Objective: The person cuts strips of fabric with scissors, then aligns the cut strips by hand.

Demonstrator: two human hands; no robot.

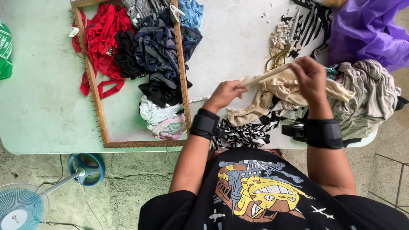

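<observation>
My left hand (226, 93) and my right hand (310, 76) pull a beige strip of cloth (266, 76) taut between them above the pale table (38, 106). Both wrists wear black straps. Under the strip lies a heap of beige cloth (279, 96), with black-and-white striped fabric (243, 134) at the table's near edge. Gold-handled scissors (281, 53) lie just beyond my hands among small cut scraps.
A wooden frame with nails (97, 98) holds red, black, navy, grey and pale cloth strips. A grey garment pile (366, 98) and purple plastic (366, 30) sit at right. A green bag (5, 51) is at left. A blue fan (25, 204) stands on the floor.
</observation>
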